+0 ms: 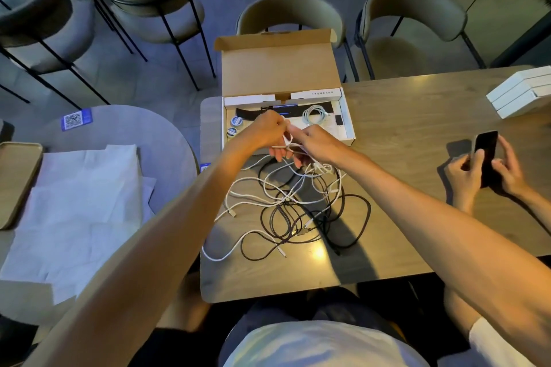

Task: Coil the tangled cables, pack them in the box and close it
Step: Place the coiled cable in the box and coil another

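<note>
A tangle of white and black cables (293, 205) lies on the wooden table (402, 116) in front of me. Behind it stands an open cardboard box (347, 116), lid upright, with a coiled white cable (313, 114) and two round tins (235, 125) inside. My left hand (268, 132) and my right hand (316, 143) meet just above the box's near edge, both gripping a white cable (287, 140) that trails down into the tangle.
Another person's hands hold a dark phone (486, 155) at the right. White boxes (521, 92) are stacked at the far right. A round table with white paper sheets (77, 197) and a tray (15, 182) stands left. Chairs (292, 15) stand beyond the table.
</note>
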